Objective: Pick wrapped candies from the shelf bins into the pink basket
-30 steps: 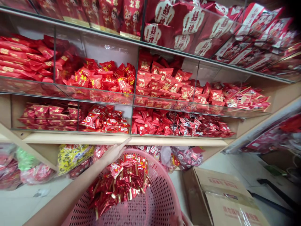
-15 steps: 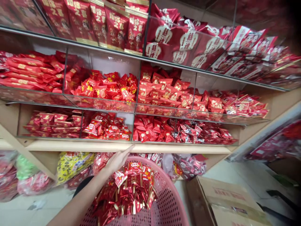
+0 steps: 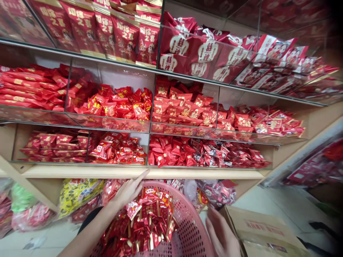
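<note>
A pink perforated plastic basket [image 3: 193, 214] stands below the shelf's front edge, heaped with red and gold wrapped packets [image 3: 150, 221]. My left hand [image 3: 130, 189] reaches over the basket's far left rim, its fingers stretched toward the wooden shelf edge [image 3: 88, 172]. It holds nothing that I can see; whether it touches rim or wood I cannot tell. Beside the basket's right rim is my right hand [image 3: 221, 233], somewhat blurred, fingers extended and nothing in them. On the lowest shelf lie small red packets [image 3: 171, 150] behind a clear glass front.
Higher up, glass-divided compartments hold red packets [image 3: 177, 109] and larger upright bags [image 3: 125, 35]. Plastic bags of sweets, one with yellow wrappers [image 3: 79, 195], lie beneath the shelf. A cardboard box [image 3: 264, 228] stands on the floor right of the basket.
My right hand has come into view at the basket's right side. The shelves appear slightly lower and farther left in the view. My left hand stays at the basket's far rim.
</note>
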Demonstrator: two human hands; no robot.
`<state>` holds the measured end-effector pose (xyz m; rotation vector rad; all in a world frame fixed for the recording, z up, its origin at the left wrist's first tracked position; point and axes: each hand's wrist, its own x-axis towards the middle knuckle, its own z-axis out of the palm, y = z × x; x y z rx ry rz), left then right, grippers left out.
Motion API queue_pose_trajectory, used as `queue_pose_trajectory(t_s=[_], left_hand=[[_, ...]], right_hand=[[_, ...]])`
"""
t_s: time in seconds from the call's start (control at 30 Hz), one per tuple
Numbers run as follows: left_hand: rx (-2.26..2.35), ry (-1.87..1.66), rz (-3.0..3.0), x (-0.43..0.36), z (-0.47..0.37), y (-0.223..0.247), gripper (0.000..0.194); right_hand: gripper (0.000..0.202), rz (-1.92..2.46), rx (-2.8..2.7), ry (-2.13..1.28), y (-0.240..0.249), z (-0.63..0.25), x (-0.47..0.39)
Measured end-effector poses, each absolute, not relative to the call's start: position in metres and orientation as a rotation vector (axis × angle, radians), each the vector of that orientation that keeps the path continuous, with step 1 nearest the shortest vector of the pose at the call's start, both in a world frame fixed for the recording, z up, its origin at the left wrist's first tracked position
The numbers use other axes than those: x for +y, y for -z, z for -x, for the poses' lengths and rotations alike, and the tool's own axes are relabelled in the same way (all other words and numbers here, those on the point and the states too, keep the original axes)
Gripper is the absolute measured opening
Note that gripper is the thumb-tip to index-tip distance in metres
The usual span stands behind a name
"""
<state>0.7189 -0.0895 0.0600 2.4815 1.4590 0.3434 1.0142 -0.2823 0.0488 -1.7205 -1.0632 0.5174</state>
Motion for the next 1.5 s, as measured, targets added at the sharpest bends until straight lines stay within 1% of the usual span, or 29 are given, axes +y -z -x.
queue_pose_trajectory(t_s=[0.2,0.43,0.53,0.67,0.9,1.0,1.13,1.27,1.4,1.5], left_hand=[[1.487,-0.316,-2.452,-0.094,-0.713,-0.062,0.048],[1.376,-0.521,-2.29,-0.094,-0.716,-0.064,0.046],[1.343,-0.598,-2.229,-0.094,-0.718,-0.065,0.046],[1.358,-0.611,-2.186,-0.095,-0.72,-0.065,0.048],[1.342,-0.639,-2.189,-0.095,-0.72,-0.062,0.048],[1.337,-0.656,-2.196,-0.094,-0.72,-0.061,0.048],[1.302,-0.644,-2.204,-0.092,-0.72,-0.06,0.048],[1.304,-0.654,-2.197,-0.09,-0.721,-0.058,0.048],[1.299,-0.673,-2.2,-0.089,-0.721,-0.056,0.048],[1.303,-0.668,-2.204,-0.09,-0.722,-0.055,0.049]], right_hand=[[0.046,1.59,-1.293,-0.347,-0.08,-1.015,-0.204],[0.036,1.534,-1.48,0.089,-0.122,-1.013,-0.146],[0.035,1.516,-1.664,0.293,-0.145,-1.006,-0.127],[0.037,1.62,-1.981,0.497,-0.164,-1.004,-0.107],[0.028,1.624,-2.28,0.653,-0.174,-1.022,-0.099],[0.025,1.614,-2.31,0.65,-0.18,-1.024,-0.102],[0.027,1.628,-2.237,0.609,-0.192,-1.025,-0.114],[0.028,1.502,-2.137,0.521,-0.205,-1.024,-0.142],[0.025,1.41,-2.135,0.298,-0.201,-1.013,-0.182],[0.025,1.426,-2.257,-0.005,-0.177,-0.999,-0.211]])
